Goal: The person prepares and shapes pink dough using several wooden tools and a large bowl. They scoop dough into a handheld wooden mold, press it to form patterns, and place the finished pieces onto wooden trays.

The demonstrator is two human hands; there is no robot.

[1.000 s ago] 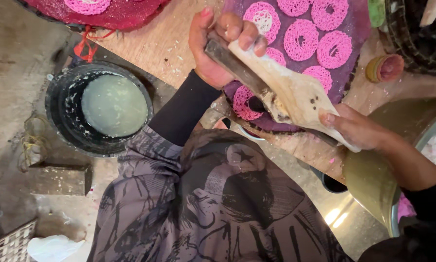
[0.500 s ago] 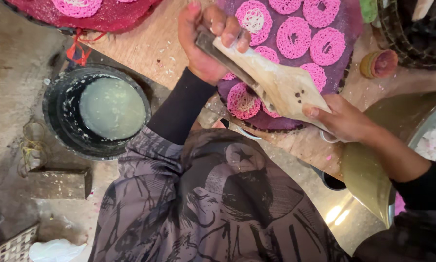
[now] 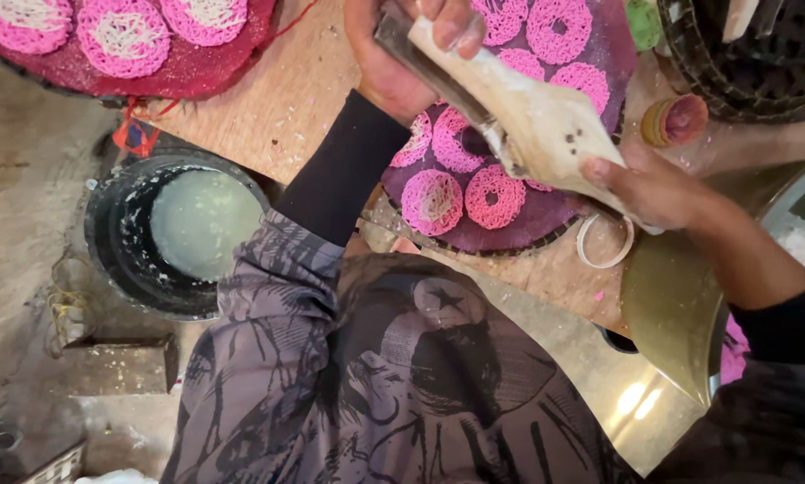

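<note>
Both hands grip one wooden press (image 3: pixel 528 125): left hand (image 3: pixel 402 49) closed on handle, right hand (image 3: pixel 644 184) on wide end. Press has been shifted up-left vs. earlier, over purple tray (image 3: pixel 600 81) w/ pink noodle rings (image 3: pixel 495 195).

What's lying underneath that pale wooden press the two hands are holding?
Under the pale wooden press sits a round dark tray of pink lacy noodle rings. The press covers some rings.

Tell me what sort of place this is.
Probably a small home or cottage food workshop: round mats carry pink coiled noodle rings, both hands grip a dough-caked wooden press, and a black bucket holds cloudy liquid.
</note>
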